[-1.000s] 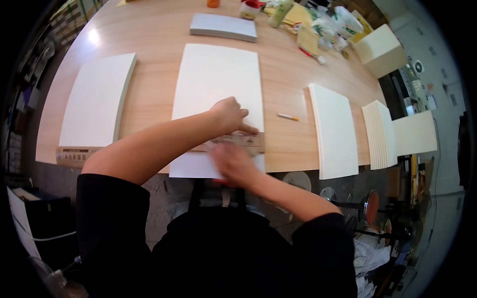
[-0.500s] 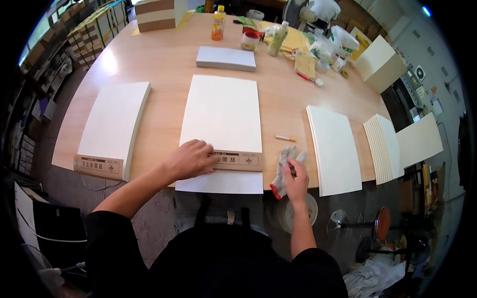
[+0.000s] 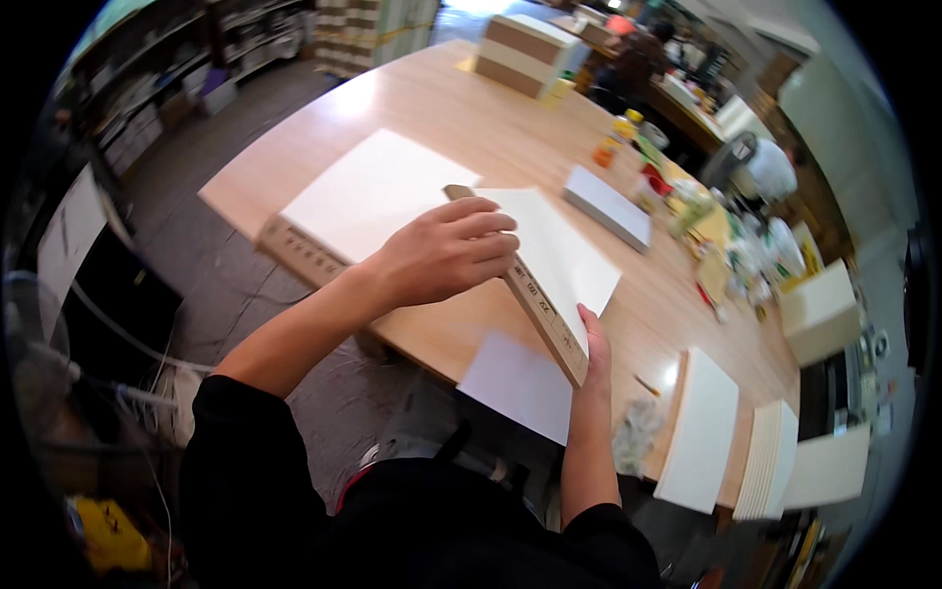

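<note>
A long wooden counter (image 3: 471,118) fills most of the view, running away from the person toward stacked boxes (image 3: 525,54) at its far end. On its near left part lies a flat white panel (image 3: 368,196) with a raw, printed edge facing the counter's rim. Next to it, at the middle of the near edge, a second white board (image 3: 554,260) is tilted up off the counter, its brown particle-board edge (image 3: 535,299) turned toward the person and running diagonally from upper left to lower right. Below the raised board a white sheet (image 3: 515,383) lies flat and hangs partly over the counter's edge. Further right, several white panels (image 3: 702,427) stand or lean side by side at the counter's corner, and a grey-white slab (image 3: 608,206) lies beyond the tilted board, near a clutter of bottles and small items (image 3: 687,211). The left hand (image 3: 446,250) lies over the upper part of the board's brown edge, fingers curled down across it and thumb under, gripping it. The right hand (image 3: 592,344) comes up from below at the board's lower corner, fingers wrapped behind the edge and thumb along the front, closed on it. A small pencil-like stick (image 3: 646,386) lies on the counter just right of that hand, beside a crumpled rag (image 3: 636,437).
</note>
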`<state>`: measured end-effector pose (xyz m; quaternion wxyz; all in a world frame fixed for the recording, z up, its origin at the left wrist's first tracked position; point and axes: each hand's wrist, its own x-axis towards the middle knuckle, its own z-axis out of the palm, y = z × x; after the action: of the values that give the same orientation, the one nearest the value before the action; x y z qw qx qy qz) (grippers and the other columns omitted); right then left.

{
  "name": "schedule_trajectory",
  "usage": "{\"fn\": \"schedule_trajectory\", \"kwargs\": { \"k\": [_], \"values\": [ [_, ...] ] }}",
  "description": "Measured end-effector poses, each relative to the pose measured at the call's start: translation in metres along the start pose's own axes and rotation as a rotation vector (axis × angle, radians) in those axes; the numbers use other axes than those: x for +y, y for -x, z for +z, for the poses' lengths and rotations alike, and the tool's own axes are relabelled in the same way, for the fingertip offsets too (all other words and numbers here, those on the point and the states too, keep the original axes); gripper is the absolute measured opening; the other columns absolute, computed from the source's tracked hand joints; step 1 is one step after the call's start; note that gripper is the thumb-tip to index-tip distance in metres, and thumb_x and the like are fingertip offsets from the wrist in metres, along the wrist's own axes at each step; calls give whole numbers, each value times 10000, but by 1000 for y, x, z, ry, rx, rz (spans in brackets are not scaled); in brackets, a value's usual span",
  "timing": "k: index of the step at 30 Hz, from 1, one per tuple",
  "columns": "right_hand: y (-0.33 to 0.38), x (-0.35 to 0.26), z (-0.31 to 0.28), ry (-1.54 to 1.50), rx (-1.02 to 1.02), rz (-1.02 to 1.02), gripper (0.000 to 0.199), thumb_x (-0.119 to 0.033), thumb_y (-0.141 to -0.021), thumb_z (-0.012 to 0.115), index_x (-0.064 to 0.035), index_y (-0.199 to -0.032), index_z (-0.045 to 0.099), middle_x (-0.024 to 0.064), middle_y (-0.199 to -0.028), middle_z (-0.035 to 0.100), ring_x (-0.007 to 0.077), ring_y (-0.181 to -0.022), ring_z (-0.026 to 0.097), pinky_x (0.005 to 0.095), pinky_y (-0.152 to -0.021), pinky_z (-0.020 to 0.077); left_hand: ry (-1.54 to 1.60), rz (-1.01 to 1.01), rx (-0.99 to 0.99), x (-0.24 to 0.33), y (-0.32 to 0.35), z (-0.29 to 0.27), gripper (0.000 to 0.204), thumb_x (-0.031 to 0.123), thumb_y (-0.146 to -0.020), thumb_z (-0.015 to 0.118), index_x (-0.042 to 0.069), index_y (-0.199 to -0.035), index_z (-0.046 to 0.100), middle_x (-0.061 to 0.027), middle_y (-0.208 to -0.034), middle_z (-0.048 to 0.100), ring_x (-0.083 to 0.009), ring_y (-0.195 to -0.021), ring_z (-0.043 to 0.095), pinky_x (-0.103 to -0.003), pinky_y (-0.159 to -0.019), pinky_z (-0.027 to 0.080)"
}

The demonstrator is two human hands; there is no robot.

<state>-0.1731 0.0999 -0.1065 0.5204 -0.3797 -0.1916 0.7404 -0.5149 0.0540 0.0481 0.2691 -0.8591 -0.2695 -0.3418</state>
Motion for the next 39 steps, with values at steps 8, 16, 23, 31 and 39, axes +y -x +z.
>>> {"fn": "schedule_trajectory", "kwargs": {
  "k": [8,16,23,31,39],
  "values": [
    [-59,100,196,190,-381,-74,384,-107,-1075,622,7,-1430,528,131,-1365,661,234,-1187,681,378,-996,591,-284,-654,-114,-42,225,-78,463,226,-767,875,270,-1222,798,-28,-1421,678,-244,-1375,597,-454,-1181,472],
    [-87,134,219,699,-235,-68,390,-227,-992,782,48,-1220,626,138,-1118,733,211,-972,734,345,-812,625,444,-1251,-69,-72,296,-71,625,135,-696,936,148,-1301,775,-87,-1557,586,-223,-1297,626,-348,-1034,561],
    [-79,114,213,668,-300,32,361,-216,-1020,724,66,-1231,647,154,-1150,740,241,-996,745,371,-863,627,622,-1253,-82,-94,304,-69,616,10,-722,902,72,-1317,753,-92,-1483,636,-240,-1328,605,-368,-1071,533],
    [155,54,72,614,-312,-57,163,-154,-1071,645,-2,-1111,688,55,-956,735,124,-863,714,296,-754,588,231,-1093,-199,-123,293,-95,593,309,-983,746,74,-1507,597,-142,-1642,485,-310,-1500,458,-478,-1224,399],
    [277,44,-26,408,74,-210,236,-150,-1041,693,14,-1209,671,76,-995,745,126,-864,722,280,-728,580,1059,-15,-208,201,-138,148,280,-10,-856,805,82,-1118,773,-107,-1143,771,-308,-1088,724,-391,-946,578]
  ]
}}
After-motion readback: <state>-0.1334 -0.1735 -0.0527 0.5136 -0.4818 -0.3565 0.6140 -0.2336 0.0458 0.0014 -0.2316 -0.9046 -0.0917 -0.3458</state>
